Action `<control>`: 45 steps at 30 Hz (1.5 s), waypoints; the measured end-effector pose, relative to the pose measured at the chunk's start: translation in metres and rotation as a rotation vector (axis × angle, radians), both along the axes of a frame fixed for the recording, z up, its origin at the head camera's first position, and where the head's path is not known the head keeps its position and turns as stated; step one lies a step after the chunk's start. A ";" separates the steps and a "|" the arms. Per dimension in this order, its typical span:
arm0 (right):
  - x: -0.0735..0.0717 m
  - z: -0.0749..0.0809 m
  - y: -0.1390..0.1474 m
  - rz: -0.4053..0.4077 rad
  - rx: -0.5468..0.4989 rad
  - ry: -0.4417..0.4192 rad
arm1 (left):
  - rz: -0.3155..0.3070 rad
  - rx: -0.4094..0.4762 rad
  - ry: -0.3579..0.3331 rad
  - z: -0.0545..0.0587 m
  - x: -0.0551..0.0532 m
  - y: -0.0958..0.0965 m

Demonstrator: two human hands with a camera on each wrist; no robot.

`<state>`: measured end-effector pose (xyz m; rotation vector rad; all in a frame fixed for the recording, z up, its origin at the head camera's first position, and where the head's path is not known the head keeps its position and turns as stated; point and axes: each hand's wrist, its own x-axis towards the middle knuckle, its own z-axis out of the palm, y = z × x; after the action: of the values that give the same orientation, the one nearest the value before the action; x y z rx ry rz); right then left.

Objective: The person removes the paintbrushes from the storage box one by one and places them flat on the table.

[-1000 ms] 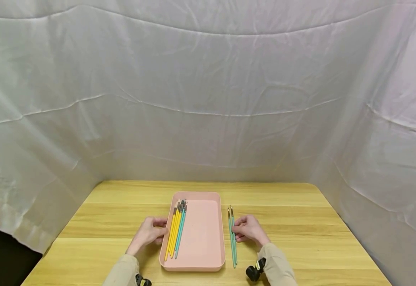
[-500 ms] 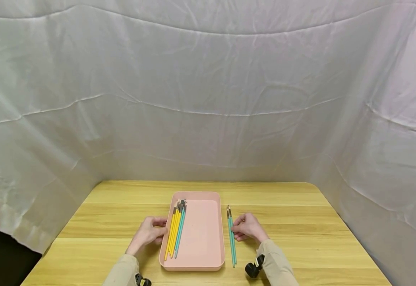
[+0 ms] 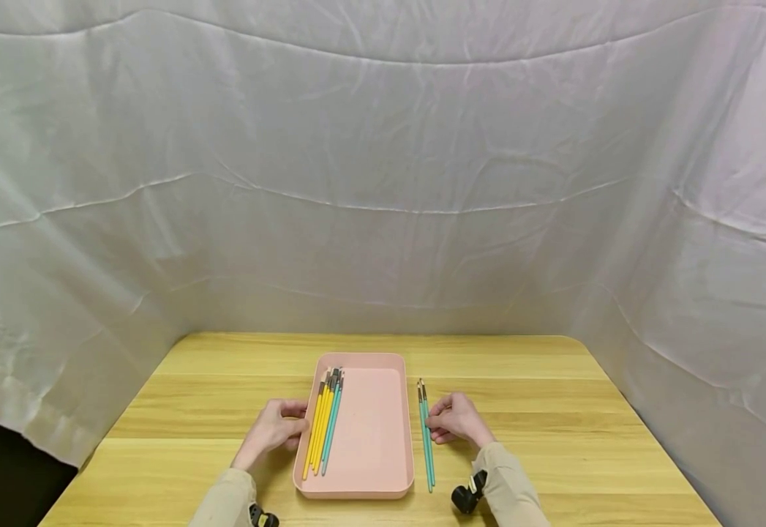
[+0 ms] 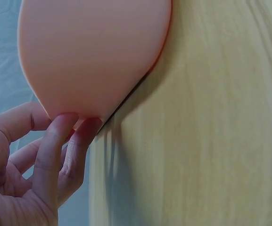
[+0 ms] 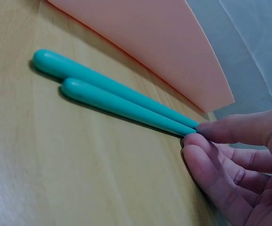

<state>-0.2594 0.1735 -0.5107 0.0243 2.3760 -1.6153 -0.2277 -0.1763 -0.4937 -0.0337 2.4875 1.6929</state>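
Observation:
Against the left wall of a pink tray [image 3: 369, 492] sits my left hand [image 3: 277, 428], its thumb and fingers gripping the rim area; the left wrist view shows fingertips on the outer wall. Inside the tray, along its left side, lie several yellow paintbrushes [image 3: 318, 432] and teal paintbrushes [image 3: 333, 424]. Right of the tray, two green paintbrushes [image 5: 117, 96] lie nearly parallel on the table, bristles away from me. My right hand [image 3: 460, 421] pinches them around mid-handle between thumb and forefinger. The brushes' far parts are hidden by the fingers in the right wrist view.
A wooden table [image 3: 554, 410] carries everything. Pale grey cloth [image 3: 383, 183] hangs behind it and along both sides. A small black device [image 3: 468, 496] is strapped at the right wrist, with another [image 3: 264, 518] at the left.
The two green paintbrushes have come closer together and shifted slightly left with my right hand, mostly in the earlier half second. The left hand and the tray stay in place.

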 end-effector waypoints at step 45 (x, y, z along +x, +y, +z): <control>0.009 -0.003 -0.001 -0.046 -0.318 0.119 | -0.011 0.019 -0.012 0.002 0.001 -0.001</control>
<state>-0.2504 0.1727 -0.5136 -0.0815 2.1851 -2.0510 -0.2269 -0.1772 -0.4922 -0.0281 2.4586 1.7065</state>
